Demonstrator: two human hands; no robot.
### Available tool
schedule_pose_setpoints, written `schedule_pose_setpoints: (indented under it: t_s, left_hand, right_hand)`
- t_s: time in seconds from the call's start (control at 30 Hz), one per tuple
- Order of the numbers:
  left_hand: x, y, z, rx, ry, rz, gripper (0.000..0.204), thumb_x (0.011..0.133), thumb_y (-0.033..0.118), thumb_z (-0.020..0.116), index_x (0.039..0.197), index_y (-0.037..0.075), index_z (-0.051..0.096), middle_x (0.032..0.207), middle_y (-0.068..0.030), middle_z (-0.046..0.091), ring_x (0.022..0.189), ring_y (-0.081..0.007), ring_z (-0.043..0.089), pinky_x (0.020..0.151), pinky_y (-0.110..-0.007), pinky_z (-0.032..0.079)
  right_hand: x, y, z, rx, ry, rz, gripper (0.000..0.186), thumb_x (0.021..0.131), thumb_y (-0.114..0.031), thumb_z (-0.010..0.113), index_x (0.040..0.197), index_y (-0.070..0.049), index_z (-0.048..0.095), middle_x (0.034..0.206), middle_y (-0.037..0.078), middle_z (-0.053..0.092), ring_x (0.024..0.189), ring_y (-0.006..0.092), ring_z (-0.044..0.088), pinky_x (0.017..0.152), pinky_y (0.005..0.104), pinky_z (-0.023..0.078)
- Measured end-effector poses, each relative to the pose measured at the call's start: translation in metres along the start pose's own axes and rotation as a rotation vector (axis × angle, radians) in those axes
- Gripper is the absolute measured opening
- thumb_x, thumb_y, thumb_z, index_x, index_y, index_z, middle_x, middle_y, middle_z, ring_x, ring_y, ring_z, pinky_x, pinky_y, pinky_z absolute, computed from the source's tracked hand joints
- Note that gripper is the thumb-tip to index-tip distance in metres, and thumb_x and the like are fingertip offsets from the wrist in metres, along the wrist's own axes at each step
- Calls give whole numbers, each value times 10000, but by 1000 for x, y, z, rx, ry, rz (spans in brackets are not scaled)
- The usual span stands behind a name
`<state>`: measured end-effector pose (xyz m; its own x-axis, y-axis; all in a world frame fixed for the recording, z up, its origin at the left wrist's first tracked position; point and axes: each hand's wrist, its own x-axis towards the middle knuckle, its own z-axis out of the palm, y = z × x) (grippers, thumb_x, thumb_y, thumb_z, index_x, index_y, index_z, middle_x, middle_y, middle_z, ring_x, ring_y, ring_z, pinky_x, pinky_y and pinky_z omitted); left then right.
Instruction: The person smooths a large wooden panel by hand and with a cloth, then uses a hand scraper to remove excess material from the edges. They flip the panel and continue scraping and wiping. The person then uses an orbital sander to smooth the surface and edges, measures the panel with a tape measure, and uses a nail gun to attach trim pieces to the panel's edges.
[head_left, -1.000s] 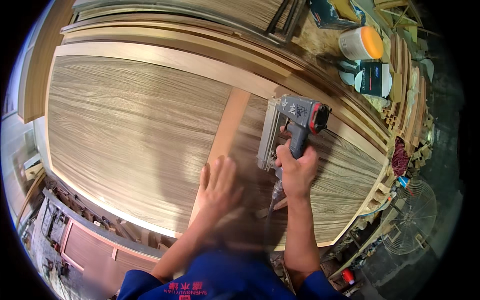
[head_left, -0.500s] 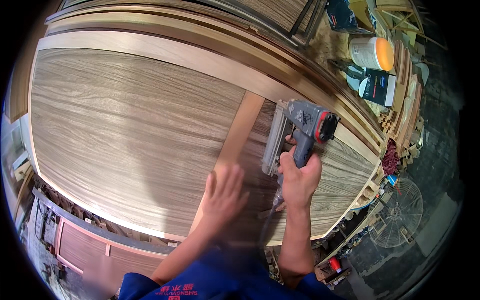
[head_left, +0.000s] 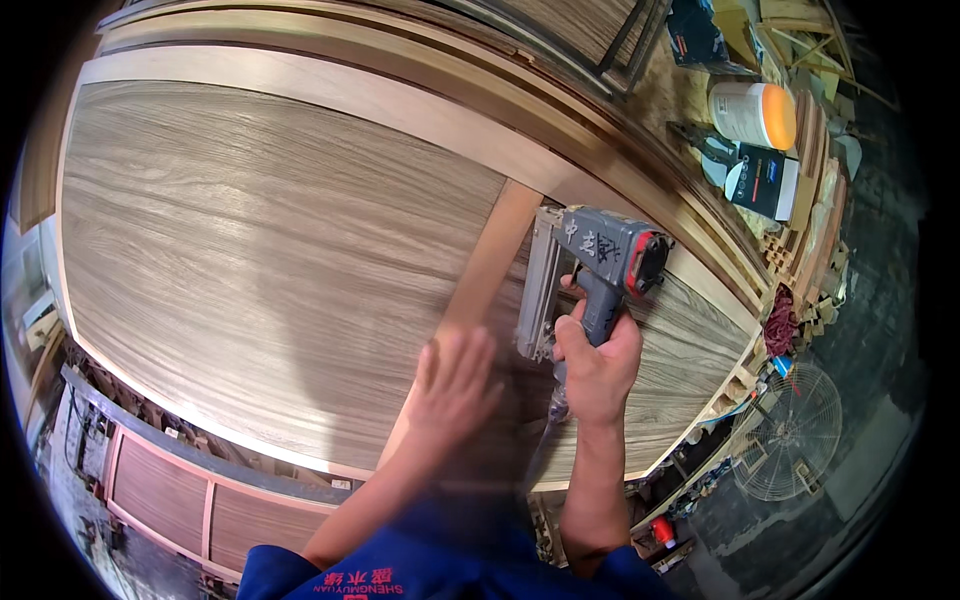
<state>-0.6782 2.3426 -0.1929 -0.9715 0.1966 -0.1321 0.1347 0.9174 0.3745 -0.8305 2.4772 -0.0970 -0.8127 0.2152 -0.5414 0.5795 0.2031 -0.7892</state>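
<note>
My right hand is wrapped round the handle of a grey and red nail gun, whose long magazine slants down toward me on its left side. An air hose trails from the handle's base toward my body. Somewhat blurred, my left hand lies with fingers outstretched over a pale wooden crosspiece. That strip runs across a framed panel with wood-grain faces. The gun's nose is close to the strip's far end; whether it touches the wood I cannot tell.
Long wooden boards lie along the panel's far side. At the far right are a white tub with an orange lid, a dark box and wood offcuts. A round fan guard is at the lower right. Another framed panel lies lower left.
The nail gun has shifted slightly left, nearer the crosspiece, with my right hand still around it. My left hand stays over the strip. The whole view has shifted a little.
</note>
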Motion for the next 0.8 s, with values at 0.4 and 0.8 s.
schedule_pose_setpoints:
  t_s: [0.4,0.8]
  left_hand:
    - [0,-2,-4,-17,-29,5,770,900,534,682,1535,116,557,1693,-49,401,1593,-291,315,1267,-574,243]
    - [1,4,-10,20,-120,2,846,973,495,636,1631,34,368,1725,-157,295,1624,-332,196,1313,-582,106]
  right_hand:
    - [-6,6,5,-28,27,1,289,886,2,669,1173,18,687,804,-57,536,679,34,499,615,229,449]
    - [-136,76,-91,-149,98,0,254,899,-6,666,1150,19,693,799,-30,589,685,55,538,667,236,476]
